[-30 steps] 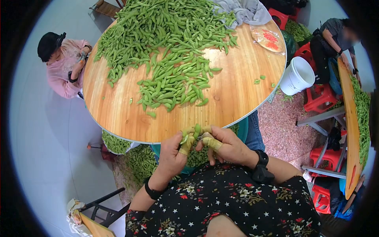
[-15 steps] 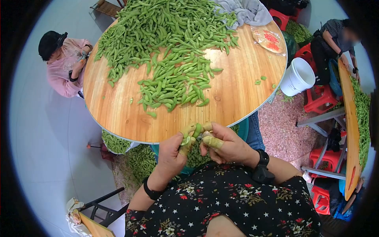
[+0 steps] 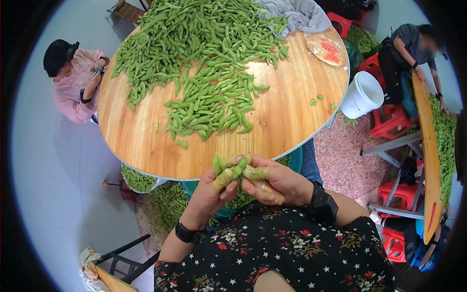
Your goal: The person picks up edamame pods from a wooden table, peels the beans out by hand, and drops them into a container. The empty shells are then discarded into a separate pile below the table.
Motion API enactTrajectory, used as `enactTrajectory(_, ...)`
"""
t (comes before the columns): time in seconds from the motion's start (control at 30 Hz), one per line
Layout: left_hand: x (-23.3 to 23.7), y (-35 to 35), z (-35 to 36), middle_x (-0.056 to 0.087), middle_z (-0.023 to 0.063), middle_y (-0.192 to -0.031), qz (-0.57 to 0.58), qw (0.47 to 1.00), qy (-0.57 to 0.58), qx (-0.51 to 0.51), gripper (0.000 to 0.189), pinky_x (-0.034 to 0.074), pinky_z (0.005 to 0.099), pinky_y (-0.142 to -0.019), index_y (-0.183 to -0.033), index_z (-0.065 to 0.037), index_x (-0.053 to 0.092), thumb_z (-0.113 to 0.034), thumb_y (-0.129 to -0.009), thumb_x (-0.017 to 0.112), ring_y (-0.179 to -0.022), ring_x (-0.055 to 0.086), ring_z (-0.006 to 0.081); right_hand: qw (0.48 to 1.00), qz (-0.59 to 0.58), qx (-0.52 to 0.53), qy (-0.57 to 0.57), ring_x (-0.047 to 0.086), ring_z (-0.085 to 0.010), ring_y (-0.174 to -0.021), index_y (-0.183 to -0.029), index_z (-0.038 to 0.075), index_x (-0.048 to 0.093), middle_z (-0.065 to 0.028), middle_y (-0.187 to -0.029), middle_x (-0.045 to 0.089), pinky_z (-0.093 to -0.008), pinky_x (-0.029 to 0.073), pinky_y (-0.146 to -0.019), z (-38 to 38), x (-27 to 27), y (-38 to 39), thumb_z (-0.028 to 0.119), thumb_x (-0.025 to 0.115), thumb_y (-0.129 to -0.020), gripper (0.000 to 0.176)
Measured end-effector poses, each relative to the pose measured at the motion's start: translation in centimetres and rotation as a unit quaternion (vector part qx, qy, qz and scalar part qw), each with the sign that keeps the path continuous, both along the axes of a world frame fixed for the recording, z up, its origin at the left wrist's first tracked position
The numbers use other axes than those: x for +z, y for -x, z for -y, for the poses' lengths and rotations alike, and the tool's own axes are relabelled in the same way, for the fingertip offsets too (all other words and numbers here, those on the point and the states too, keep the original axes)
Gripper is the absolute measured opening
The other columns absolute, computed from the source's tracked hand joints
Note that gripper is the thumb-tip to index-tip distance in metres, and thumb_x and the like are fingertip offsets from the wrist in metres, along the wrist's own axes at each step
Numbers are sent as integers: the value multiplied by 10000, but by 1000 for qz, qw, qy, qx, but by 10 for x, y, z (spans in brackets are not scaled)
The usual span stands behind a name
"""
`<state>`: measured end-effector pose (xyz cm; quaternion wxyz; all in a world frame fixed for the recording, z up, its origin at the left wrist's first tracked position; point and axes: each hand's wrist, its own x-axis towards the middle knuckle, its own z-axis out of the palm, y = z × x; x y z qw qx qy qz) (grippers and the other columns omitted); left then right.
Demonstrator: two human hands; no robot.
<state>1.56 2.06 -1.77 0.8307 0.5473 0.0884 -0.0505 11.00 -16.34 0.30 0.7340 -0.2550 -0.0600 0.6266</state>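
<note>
My left hand (image 3: 206,192) is closed around an edamame pod (image 3: 240,167), held upright between thumb and fingers just in front of the table edge. Further green pods (image 3: 219,164) stick up behind that thumb, gripped in the same hand. My right hand (image 3: 287,182) is closed too, its thumb and forefinger pinching at the right side of the upright pod. Yellowish tape wraps fingers on both hands. Whether a small tool sits inside the right fingers is hidden. On the table, a loose spread of edamame pods (image 3: 209,109) lies beyond my hands.
A big heap of pods (image 3: 194,39) covers the far side of the round wooden table (image 3: 292,112). Grey cloth (image 3: 296,14) and a bagged flat item (image 3: 327,51) lie at its far right. A white bucket (image 3: 362,95) stands right. People sit left and right. Shelled beans lie below my hands.
The upright pod and both hands have shifted slightly left. More pods now show above my left thumb. My right fingers have curled in closer to the pod.
</note>
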Motion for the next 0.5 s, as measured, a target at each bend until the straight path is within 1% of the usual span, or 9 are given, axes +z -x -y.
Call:
enactTrajectory(0.03,-2,0,-1,555,37,-729,59,990,-126,17,311,442,296,-520,-1190,-42,619,-172,-907,617,-582,513,103,1000,10,-11,25,463,-88,-401,-1163,84,442,-61,-764,574,-191,373,-335,-1,-2,1,173,413,-1013,176)
enactTrajectory(0.07,-2,0,-2,576,49,-744,119,960,-251,35,299,446,301,-523,-1162,-40,628,-164,-890,634,-590,537,122,998,20,-23,49,482,-96,-408,-1162,76,439,-67,-776,581,-196,385,-336,-2,-4,1,177,411,-1013,182)
enactTrajectory(0.13,-2,-1,-5,620,71,-774,226,844,-482,66,275,455,311,-530,-1107,-35,645,-146,-857,666,-604,584,160,994,67,-28,86,502,-111,-412,-1174,70,438,-79,-788,594,-198,383,-335,-5,-5,3,189,409,-1015,201)
enactTrajectory(0.17,2,-1,-5,620,71,-774,226,844,-483,67,275,455,311,-530,-1107,-35,645,-146,-857,666,-604,584,160,985,112,-33,124,521,-125,-417,-1186,63,437,-92,-801,606,-200,381,-333,-7,-6,6,201,407,-1017,221)
enactTrajectory(0.2,11,-2,-3,619,87,-766,283,768,-571,64,258,454,327,-524,-1044,-31,643,-124,-806,687,-596,585,200,986,111,-31,124,521,-125,-417,-1186,63,437,-92,-801,606,-200,381,-333,-8,-2,10,201,407,-1017,221)
enactTrajectory(0.23,20,-3,0,618,102,-758,336,680,-649,61,245,453,343,-517,-980,-28,640,-102,-756,707,-588,585,241,974,161,-37,157,528,-122,-425,-1155,56,434,-81,-805,603,-206,384,-330,-8,6,13,199,404,-1016,202)
enactTrajectory(0.27,24,-2,5,593,96,-711,331,653,-678,64,224,458,366,-522,-858,-27,599,-109,-690,721,-581,576,275,958,211,-43,189,536,-118,-434,-1124,50,431,-70,-809,600,-213,387,-327,-9,12,15,197,401,-1014,186)
enactTrajectory(0.37,24,1,12,567,87,-666,314,661,-679,58,236,449,368,-517,-774,-37,544,-141,-690,739,-577,575,281,944,263,-36,196,530,-114,-432,-1096,51,436,-63,-789,588,-215,385,-328,-8,15,19,191,400,-1009,169)
enactTrajectory(0.5,9,1,9,538,103,-644,313,688,-653,55,251,437,384,-503,-753,-41,522,-147,-689,741,-554,565,295,948,272,-50,158,504,-105,-419,-1073,55,450,-54,-767,573,-223,356,-316,-5,0,21,177,407,-1000,149)
